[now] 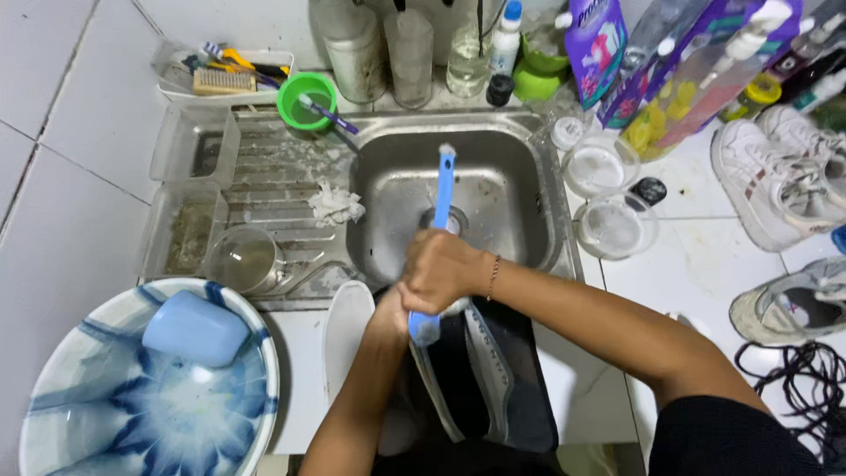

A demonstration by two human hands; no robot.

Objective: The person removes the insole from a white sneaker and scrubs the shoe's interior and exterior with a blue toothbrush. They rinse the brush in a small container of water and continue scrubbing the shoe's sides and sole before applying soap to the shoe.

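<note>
My right hand (441,269) is closed around the lower end of a long blue-handled brush (443,189) whose handle points up over the sink basin (493,167). The brush end sits against a black shoe (493,379) with a white sole rim, held at the sink's near edge. My left hand (386,316) is tucked under my right hand against the shoe's left side and is mostly hidden. A white insole (345,330) lies just left of the shoe.
A blue-and-white bowl (97,414) with a blue soap bar (196,328) sits at the lower left, a glass mug (242,260) on the drainboard. A green cup (306,99) and bottles line the back. Clear lids (617,225), white sneakers (775,176) and black laces (793,379) lie right.
</note>
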